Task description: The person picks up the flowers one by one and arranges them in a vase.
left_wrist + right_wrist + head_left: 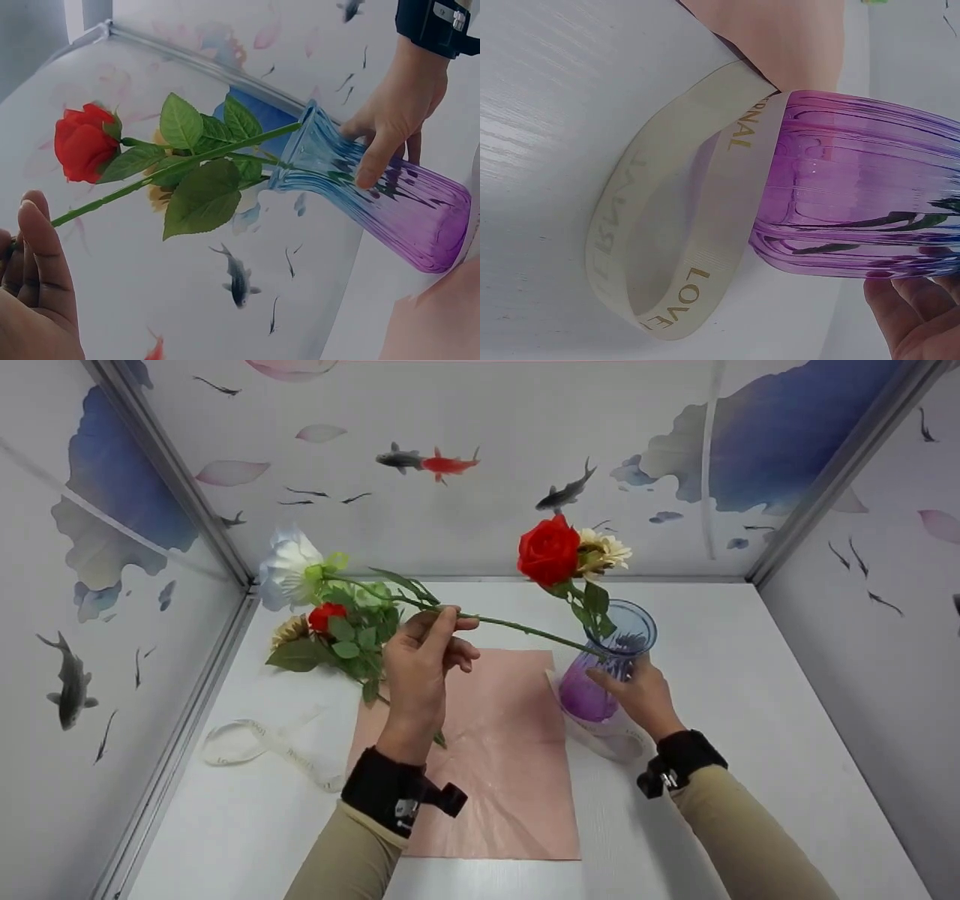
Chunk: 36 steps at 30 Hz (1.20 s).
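Between thumb and fingers my left hand (421, 664) pinches the green stem of a white flower (291, 568), its bloom pointing left. The stem's cut end reaches the rim of a glass vase (390, 195), blue at the top and purple below. My right hand (646, 694) grips the vase around its side, thumb in front. A red rose (550, 550) and a cream flower (602, 553) stand in the vase, leaves above its mouth. In the right wrist view the fingers (904, 304) lie against the purple glass, with stems visible inside.
A pink paper sheet (495, 780) lies mid-table. Left of it rest more flowers, including a small red rose (327, 618) and leaves. A printed ribbon (244, 742) lies at the left; another ribbon (720, 225) loops by the vase base. Printed walls enclose the table.
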Each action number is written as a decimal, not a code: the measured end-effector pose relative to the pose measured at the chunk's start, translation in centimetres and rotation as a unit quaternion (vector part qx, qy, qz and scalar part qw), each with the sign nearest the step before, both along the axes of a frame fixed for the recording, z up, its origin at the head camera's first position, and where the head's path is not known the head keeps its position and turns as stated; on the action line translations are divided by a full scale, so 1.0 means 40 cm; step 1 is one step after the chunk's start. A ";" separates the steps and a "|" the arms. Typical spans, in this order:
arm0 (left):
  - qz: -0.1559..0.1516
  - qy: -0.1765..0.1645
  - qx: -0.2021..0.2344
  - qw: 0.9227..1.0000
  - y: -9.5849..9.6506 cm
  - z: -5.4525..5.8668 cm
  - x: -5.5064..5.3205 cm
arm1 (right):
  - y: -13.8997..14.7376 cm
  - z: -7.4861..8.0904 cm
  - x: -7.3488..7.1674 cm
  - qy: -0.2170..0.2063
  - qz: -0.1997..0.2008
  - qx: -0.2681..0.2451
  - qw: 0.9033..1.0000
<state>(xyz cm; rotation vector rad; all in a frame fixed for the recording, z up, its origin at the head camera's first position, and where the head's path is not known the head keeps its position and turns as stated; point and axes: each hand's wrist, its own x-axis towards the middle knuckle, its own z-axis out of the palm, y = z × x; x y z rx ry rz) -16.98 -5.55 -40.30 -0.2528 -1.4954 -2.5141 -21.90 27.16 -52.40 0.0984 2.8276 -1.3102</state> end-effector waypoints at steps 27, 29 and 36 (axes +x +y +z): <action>0.023 0.042 -0.097 0.994 0.058 0.015 -0.038 | 0.002 -0.002 -0.003 -0.017 -0.002 -0.011 1.000; 0.027 0.046 -0.115 0.992 0.067 0.017 -0.041 | 0.003 -0.002 -0.003 -0.016 -0.001 -0.013 1.000; 0.072 0.068 -0.189 0.977 0.100 0.019 -0.051 | 0.001 -0.001 -0.003 -0.015 0.001 -0.013 1.000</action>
